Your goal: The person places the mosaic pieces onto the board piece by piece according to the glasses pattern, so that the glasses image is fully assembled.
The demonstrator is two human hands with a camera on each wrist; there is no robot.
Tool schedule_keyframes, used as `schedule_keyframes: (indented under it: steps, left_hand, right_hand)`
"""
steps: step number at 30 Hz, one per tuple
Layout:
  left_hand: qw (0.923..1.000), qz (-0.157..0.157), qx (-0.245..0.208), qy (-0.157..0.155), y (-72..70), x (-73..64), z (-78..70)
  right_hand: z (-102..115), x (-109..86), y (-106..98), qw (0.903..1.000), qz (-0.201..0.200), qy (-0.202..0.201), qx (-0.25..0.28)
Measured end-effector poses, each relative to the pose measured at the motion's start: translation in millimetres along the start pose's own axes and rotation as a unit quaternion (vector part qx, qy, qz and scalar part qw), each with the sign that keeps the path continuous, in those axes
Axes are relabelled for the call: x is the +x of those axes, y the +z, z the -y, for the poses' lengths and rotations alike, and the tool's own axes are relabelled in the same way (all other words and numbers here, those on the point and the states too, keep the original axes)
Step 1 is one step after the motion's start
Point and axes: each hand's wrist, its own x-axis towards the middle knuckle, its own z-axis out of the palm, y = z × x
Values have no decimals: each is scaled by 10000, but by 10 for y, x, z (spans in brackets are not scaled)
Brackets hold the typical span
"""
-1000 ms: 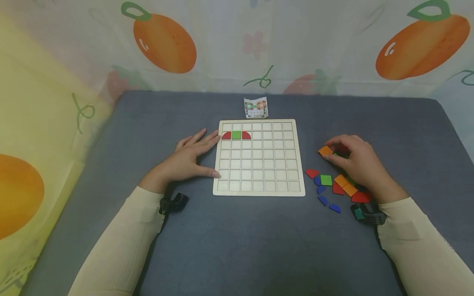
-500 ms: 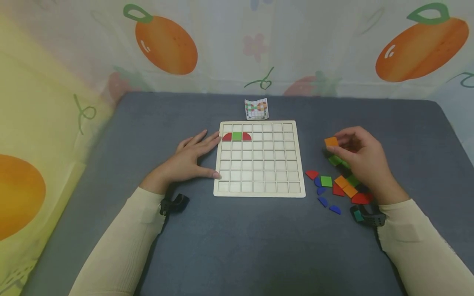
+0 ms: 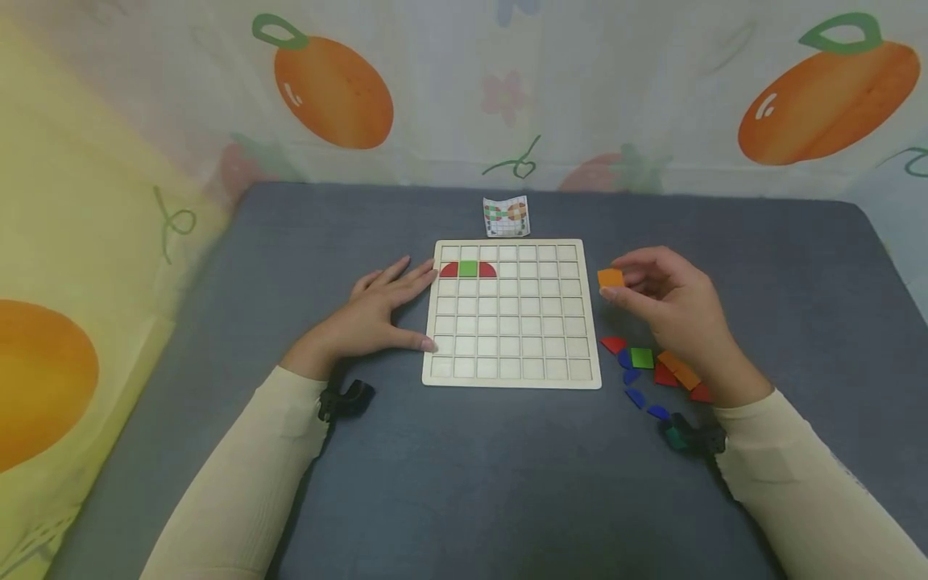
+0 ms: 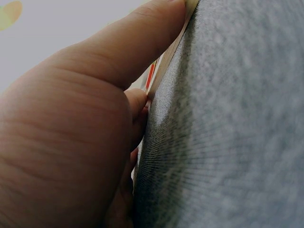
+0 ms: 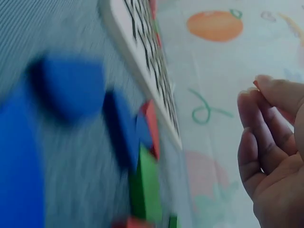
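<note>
Here | right grip (image 3: 670, 298) pinches one orange tile (image 3: 611, 278) | spread left grip (image 3: 377, 318) touches one board (image 3: 510, 325)

The place looks like a homely play corner, though whether it is a home or a playroom cannot be told. Behind the table (image 3: 536, 483), a white cloth (image 3: 435, 48) hangs like a curtain, printed with oranges (image 3: 335, 93), faded strawberries (image 3: 593, 170) and a pink flower (image 3: 503, 95). Left of the table is a yellow cloth (image 3: 80, 201). Grey woven fabric (image 4: 237, 118) covers the table; on it, a gridded board (image 3: 509, 325), coloured tiles (image 3: 641, 358) and a pattern card (image 3: 507, 216) suggest a puzzle.
</note>
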Motion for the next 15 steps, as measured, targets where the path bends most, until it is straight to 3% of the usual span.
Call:
schedule_keyframes:
  steps: [15]
  left_hand:
    - [10000,-21,11,-9,-7,8,-5]
  right_hand:
    - [353,282,496,9969,637,-126,437]
